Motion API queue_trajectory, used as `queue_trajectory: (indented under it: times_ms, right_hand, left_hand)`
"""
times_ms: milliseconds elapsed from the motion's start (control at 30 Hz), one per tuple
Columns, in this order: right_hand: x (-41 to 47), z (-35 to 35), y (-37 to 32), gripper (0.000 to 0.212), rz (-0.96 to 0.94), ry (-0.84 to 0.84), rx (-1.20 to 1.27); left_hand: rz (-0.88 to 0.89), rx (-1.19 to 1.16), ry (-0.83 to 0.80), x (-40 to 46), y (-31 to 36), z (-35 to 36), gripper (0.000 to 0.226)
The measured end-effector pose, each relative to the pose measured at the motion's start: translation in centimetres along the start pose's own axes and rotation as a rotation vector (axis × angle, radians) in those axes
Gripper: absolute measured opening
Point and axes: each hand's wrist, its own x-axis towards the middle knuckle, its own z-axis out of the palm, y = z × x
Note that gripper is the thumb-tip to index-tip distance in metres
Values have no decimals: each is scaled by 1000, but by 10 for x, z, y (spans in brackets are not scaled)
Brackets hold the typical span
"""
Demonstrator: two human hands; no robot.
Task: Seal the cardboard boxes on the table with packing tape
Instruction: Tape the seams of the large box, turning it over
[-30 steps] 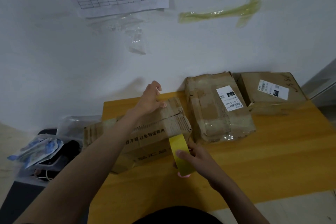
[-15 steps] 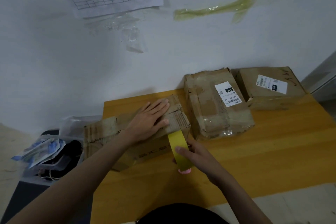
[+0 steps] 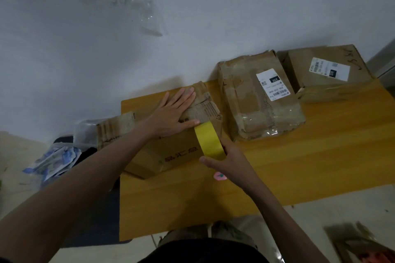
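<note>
Wooden bench [image 3: 320, 156] against white wall [image 3: 64, 49]; cardboard boxes, three: nearest box [image 3: 171, 151], left hand [image 3: 171, 113] fingers flat on top; right hand [image 3: 230, 160] gripping yellow tape roll [image 3: 208, 143].

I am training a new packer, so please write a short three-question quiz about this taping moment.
1. True or false: the left hand lies flat on the worn brown cardboard box.
2. What does the right hand hold? A) scissors B) the yellow packing tape strip C) a pen
3. How many cardboard boxes carry a white shipping label?

Key: 1 true; 2 B; 3 two: the crumpled middle box and the far right box.
</note>
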Motion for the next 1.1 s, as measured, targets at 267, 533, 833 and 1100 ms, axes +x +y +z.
queue_trajectory:
  times_ms: [267,533,833,1100]
  right_hand:
    - [-16,5,40,48,137,73,-186]
    - [-16,20,70,75,238,96,-313]
    - [5,9,55,57,196,231,-355]
    - [44,-15,10,49,24,313,-495]
  left_hand:
    - [16,-33,-56,11,-17,-8,108]
    - [-41,-81,-300,43,-42,-35,128]
    - [7,-155,-467,76,-81,-58,141]
    - [-222,-559,-378,58,-118,-43,131]
